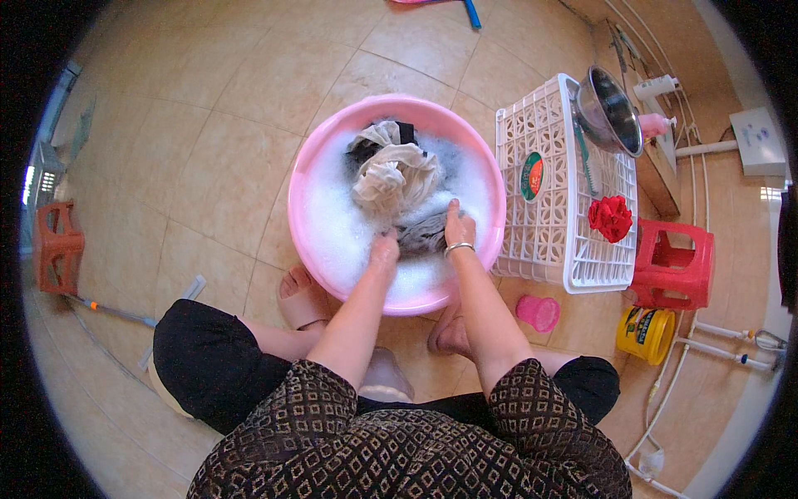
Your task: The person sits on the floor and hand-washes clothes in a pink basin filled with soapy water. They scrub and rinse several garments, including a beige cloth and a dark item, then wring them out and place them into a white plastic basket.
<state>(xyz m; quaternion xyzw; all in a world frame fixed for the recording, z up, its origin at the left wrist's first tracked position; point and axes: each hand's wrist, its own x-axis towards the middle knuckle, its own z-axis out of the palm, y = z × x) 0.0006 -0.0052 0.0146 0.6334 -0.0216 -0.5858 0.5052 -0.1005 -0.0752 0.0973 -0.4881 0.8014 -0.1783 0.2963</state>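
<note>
Between my feet stands a round pink plastic basin (302,240) filled with white suds (327,199). My left hand (384,248) grips one end of a wet dark grey cloth (421,237) at the near side of the basin. At the cloth's other end, my right hand (460,227) holds it, thumb up; a silver bangle is on that wrist. Just beyond my hands a bunched cream cloth (399,181) rises out of the foam, with darker fabric (368,150) beside and behind it. Foam hides the lower parts of the cloths and some of my fingers.
Right of the basin, a white plastic basket (539,243) carries a steel bowl (610,109), a teal-handled brush (585,156) and a red scrunched item (610,219). Nearby are a red stool (673,262), a yellow bucket (645,335) and a pink cup (537,313). An orange stool (59,247) stands far left.
</note>
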